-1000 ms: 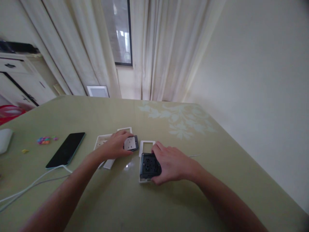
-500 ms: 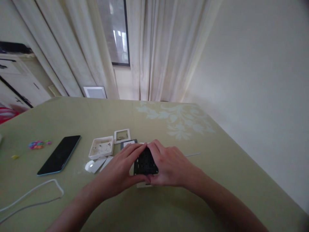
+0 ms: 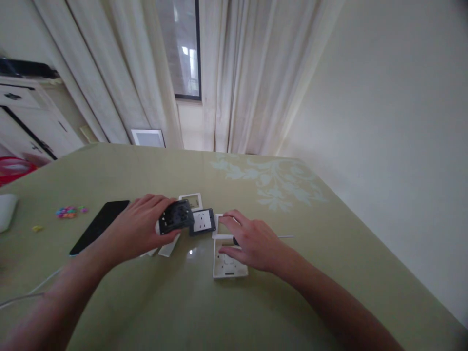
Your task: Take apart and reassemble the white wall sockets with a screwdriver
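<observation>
My left hand [image 3: 146, 224] grips a black wall socket insert [image 3: 176, 216] between thumb and fingers, its moulded back showing, raised left of centre. My right hand [image 3: 252, 239] reaches over a white square back box [image 3: 229, 270], thumb and fingers apart. Beneath that hand a dark handle end [image 3: 235, 241] shows, and a thin pale rod [image 3: 285, 237] sticks out to its right; the palm hides whether they are one tool. A second socket insert [image 3: 202, 221] with a white face lies between the hands. A white frame [image 3: 216, 229] lies behind the box, partly covered by my fingers.
Beyond the left hand lies another white frame [image 3: 195, 197] with small screws in it. White cover strips [image 3: 168, 246] rest below that hand. Farther left are a black phone [image 3: 98, 226], colourful small pieces [image 3: 68, 212] and a white cable [image 3: 44, 282].
My hands have parted. The left has carried the black socket insert up and left, away from the white box; the right has let go of it and stays over the box, fingers spread.
</observation>
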Demonstrator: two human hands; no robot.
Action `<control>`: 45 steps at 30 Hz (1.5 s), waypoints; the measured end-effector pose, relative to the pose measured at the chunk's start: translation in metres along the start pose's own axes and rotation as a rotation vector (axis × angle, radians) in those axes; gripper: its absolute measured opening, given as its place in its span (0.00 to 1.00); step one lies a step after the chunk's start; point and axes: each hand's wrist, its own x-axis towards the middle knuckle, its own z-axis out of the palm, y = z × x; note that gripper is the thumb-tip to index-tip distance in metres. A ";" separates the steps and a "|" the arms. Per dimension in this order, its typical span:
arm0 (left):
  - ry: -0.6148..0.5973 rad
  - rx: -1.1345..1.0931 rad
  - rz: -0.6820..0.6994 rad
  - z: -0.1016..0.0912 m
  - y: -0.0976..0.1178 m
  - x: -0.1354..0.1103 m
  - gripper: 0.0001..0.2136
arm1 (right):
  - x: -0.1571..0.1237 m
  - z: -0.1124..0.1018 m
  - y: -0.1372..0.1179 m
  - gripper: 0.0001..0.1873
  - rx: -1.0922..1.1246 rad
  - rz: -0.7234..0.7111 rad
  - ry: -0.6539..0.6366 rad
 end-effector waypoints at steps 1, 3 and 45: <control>-0.010 0.011 -0.037 -0.002 -0.015 0.000 0.32 | 0.003 0.000 0.001 0.31 -0.011 0.007 -0.011; -0.055 -0.007 -0.097 -0.006 -0.040 0.003 0.36 | 0.014 0.001 0.003 0.30 -0.022 0.008 -0.026; -0.351 -0.504 0.146 0.026 0.071 0.013 0.41 | -0.009 0.014 0.000 0.42 0.073 0.016 -0.214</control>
